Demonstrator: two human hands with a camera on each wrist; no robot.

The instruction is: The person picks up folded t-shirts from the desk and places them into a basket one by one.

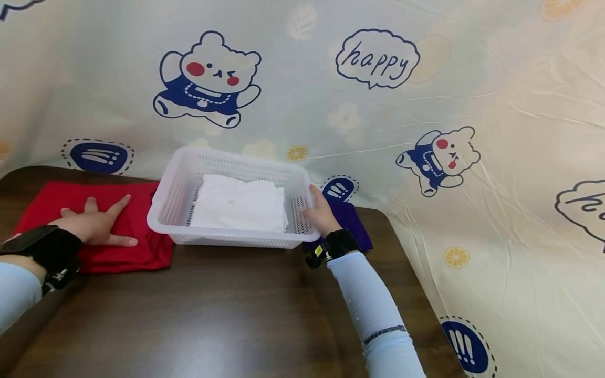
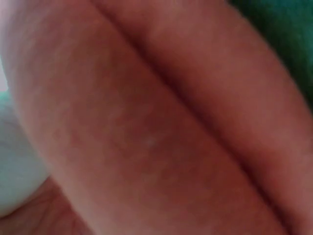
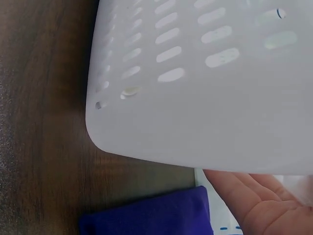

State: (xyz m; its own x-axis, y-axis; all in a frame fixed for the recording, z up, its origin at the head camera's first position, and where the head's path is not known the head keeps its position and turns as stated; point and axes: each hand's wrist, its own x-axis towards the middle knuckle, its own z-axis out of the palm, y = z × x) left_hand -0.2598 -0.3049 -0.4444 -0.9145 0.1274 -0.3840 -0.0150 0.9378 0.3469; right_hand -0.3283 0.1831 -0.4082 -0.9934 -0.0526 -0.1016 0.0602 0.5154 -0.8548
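Note:
A white perforated plastic basket point(image 1: 231, 237) stands at the back of the table with folded white cloth point(image 1: 238, 205) inside. My right hand point(image 1: 325, 212) grips its right end, the thumb over the rim and the other fingers on the outer side. In the right wrist view the basket's wall point(image 3: 195, 117) fills the upper part, with the fingers point(image 3: 239, 191) at its edge. My left hand point(image 1: 94, 223) rests with fingers spread on a folded red cloth point(image 1: 137, 252) left of the basket. Close, blurred skin point(image 2: 146, 122) covers most of the left wrist view.
A folded purple cloth point(image 1: 352, 223) lies right of the basket, partly hidden by the right hand and wrist. Behind the dark wooden table point(image 1: 212, 315) hangs a printed curtain point(image 1: 293, 79), which also runs along the right edge.

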